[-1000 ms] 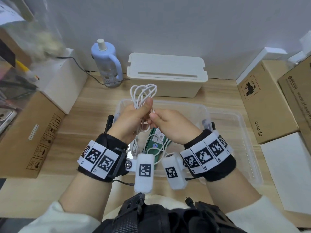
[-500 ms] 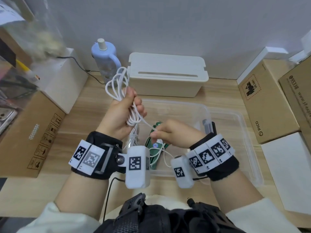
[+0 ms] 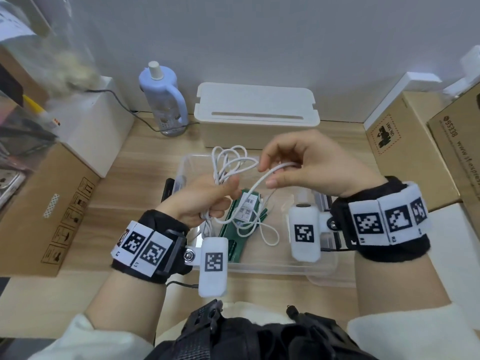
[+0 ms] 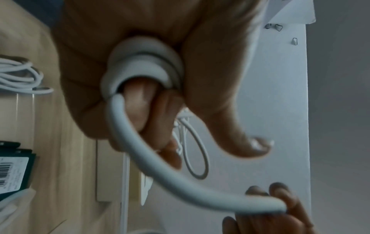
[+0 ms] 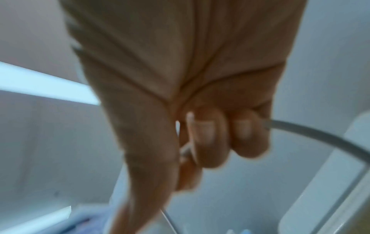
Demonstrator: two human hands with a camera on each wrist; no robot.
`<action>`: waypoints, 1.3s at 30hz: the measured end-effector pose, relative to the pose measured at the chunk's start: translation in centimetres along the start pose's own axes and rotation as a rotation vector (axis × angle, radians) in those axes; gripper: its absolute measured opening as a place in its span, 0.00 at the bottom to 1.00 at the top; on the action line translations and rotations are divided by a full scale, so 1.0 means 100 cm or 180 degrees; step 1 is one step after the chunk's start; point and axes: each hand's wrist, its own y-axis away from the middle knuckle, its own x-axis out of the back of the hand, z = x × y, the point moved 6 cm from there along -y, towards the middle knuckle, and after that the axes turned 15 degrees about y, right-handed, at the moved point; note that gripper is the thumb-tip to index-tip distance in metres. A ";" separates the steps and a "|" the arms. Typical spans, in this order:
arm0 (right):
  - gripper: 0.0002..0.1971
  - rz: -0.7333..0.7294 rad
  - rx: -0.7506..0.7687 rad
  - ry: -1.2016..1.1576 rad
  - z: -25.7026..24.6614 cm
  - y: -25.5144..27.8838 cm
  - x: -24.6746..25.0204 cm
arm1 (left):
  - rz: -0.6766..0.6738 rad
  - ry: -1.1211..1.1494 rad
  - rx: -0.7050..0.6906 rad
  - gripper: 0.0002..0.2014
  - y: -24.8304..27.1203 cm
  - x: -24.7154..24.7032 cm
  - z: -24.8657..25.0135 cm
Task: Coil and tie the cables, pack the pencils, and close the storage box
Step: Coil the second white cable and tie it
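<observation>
My left hand (image 3: 207, 201) grips a bundle of white cable (image 3: 228, 165) above the clear storage box (image 3: 259, 266), with the loops sticking up past the thumb. In the left wrist view the cable (image 4: 144, 66) wraps round the curled fingers. My right hand (image 3: 293, 162) is raised to the right and pinches the loose end of the same cable, pulled taut between the hands. In the right wrist view the cable (image 5: 320, 134) leaves the curled fingers to the right. A green pencil pack (image 3: 244, 216) lies in the box under a slack loop of cable.
A white lidded box (image 3: 257, 107) stands behind the storage box, with a pale blue bottle (image 3: 163, 97) to its left. Cardboard boxes (image 3: 44, 203) flank the wooden desk on both sides. Another coiled white cable (image 4: 22, 76) lies on the desk.
My right hand has risen from low in the box to the upper right, drawing the cable end out. My left hand has dropped and moved right with the bundle.
</observation>
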 end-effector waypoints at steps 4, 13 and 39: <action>0.14 0.0790 -0.0041 0.0474 0.002 -0.013 0.005 | -0.0364 -0.0514 0.0053 0.43 0.002 -0.018 0.001; 0.05 0.1857 -0.0676 0.0581 0.050 -0.013 0.005 | -0.0412 -0.0748 -0.0566 0.20 0.007 -0.019 0.015; 0.14 -0.0837 -0.0337 0.0838 0.006 -0.013 -0.088 | 0.1069 -0.0006 -0.1384 0.18 0.008 0.005 0.037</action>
